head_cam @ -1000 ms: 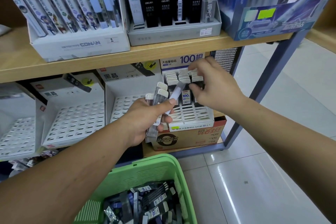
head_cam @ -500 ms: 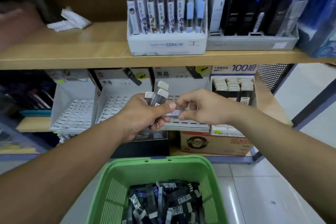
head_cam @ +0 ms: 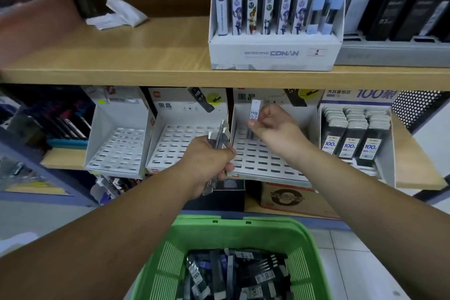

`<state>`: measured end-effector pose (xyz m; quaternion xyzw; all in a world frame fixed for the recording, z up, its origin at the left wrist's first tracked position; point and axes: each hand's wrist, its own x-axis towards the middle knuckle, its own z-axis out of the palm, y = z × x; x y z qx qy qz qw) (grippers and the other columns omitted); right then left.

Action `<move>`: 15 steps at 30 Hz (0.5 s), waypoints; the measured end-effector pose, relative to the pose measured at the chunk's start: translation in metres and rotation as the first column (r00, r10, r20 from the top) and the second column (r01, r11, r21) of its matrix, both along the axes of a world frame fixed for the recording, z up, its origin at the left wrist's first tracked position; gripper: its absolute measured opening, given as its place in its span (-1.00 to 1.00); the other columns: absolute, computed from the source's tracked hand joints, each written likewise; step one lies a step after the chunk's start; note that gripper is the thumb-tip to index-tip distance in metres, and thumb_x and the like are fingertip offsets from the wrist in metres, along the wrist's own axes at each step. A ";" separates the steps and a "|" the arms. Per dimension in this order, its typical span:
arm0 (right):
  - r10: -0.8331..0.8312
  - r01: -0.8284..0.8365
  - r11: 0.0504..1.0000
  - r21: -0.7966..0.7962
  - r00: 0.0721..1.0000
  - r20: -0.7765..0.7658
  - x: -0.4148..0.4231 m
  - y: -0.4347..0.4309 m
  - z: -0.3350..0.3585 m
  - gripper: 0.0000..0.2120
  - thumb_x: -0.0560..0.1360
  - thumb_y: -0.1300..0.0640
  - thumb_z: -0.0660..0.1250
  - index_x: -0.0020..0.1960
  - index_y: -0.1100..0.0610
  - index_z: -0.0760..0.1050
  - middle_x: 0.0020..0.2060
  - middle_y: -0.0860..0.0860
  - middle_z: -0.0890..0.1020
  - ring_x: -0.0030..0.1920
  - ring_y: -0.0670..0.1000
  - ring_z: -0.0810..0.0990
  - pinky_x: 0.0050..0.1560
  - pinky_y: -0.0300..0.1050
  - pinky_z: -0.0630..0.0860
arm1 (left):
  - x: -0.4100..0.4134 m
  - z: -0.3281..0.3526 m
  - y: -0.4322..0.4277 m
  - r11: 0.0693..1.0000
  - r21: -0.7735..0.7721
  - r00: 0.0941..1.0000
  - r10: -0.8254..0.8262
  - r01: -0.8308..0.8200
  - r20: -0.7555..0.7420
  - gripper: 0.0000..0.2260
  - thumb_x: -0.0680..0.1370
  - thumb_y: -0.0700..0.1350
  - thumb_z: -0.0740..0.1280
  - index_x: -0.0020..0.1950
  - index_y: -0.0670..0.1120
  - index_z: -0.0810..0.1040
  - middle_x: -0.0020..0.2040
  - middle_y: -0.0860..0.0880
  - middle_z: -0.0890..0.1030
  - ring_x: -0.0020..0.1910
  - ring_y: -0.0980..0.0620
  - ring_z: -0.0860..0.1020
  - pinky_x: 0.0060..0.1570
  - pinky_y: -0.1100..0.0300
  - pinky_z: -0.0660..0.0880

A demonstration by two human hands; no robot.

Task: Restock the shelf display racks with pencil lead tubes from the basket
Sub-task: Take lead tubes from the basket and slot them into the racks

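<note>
Since earlier, our right hand (head_cam: 275,125) has raised one pinched HB lead tube (head_cam: 255,109) at frame centre; our left hand (head_cam: 207,163) grips spare tubes (head_cam: 220,135); loosening could spill them.

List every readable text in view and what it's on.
"DETECTIVE CONAN", "2": white display box on upper shelf.
"HB 07": tube pinched by right hand.
"HB 07": middle rack header.
"100": black tubes in far-right rack.
"100": tube labels in green basket.
Chinese print, small labels elsewhere: too blurred to read.
</note>
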<state>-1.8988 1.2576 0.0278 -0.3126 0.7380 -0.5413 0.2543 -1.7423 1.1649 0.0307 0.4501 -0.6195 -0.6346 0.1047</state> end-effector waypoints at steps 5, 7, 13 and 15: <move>0.162 -0.119 0.964 0.239 0.973 -0.166 -0.005 0.005 -0.020 -0.77 0.70 -0.08 0.17 0.28 -0.01 0.26 0.15 0.00 0.62 0.12 0.05 0.59 0.09 -0.03 0.46 | 0.000 -0.005 -0.002 1.000 0.000 1.000 0.010 -0.010 0.016 -0.82 0.57 -0.19 0.45 0.15 -0.17 0.62 -0.20 -0.13 0.68 -0.23 -0.06 0.59 -0.41 0.21 0.47; 0.184 -0.121 0.949 0.290 0.962 -0.201 -0.005 0.009 -0.024 -0.77 0.70 -0.12 0.13 0.26 -0.04 0.22 0.13 0.02 0.64 0.11 0.07 0.61 0.16 0.06 0.51 | 0.002 -0.006 -0.001 1.000 0.010 1.000 0.006 -0.006 0.028 -0.82 0.55 -0.19 0.45 0.15 -0.16 0.62 -0.21 -0.13 0.69 -0.22 -0.09 0.58 -0.35 0.17 0.45; 0.141 -0.115 0.973 0.202 0.983 -0.120 -0.003 0.011 -0.022 -0.85 0.66 -0.02 0.26 0.16 0.01 0.37 0.00 0.01 0.69 -0.01 0.01 0.65 0.09 0.02 0.57 | 0.008 0.000 0.002 1.000 0.014 0.999 -0.024 0.024 0.032 -0.81 0.53 -0.22 0.46 0.13 -0.17 0.63 -0.20 -0.13 0.70 -0.21 -0.09 0.60 -0.36 0.17 0.45; 0.063 -0.059 0.995 0.078 0.997 -0.047 0.000 0.009 -0.018 -0.89 0.62 0.11 0.38 -0.02 0.08 0.45 -0.18 0.02 0.66 -0.20 -0.03 0.59 -0.13 -0.13 0.54 | 0.011 0.003 0.004 0.999 0.005 0.998 -0.045 0.045 0.034 -0.85 0.54 -0.25 0.45 0.10 -0.18 0.64 -0.18 -0.12 0.70 -0.24 -0.03 0.64 -0.41 0.20 0.45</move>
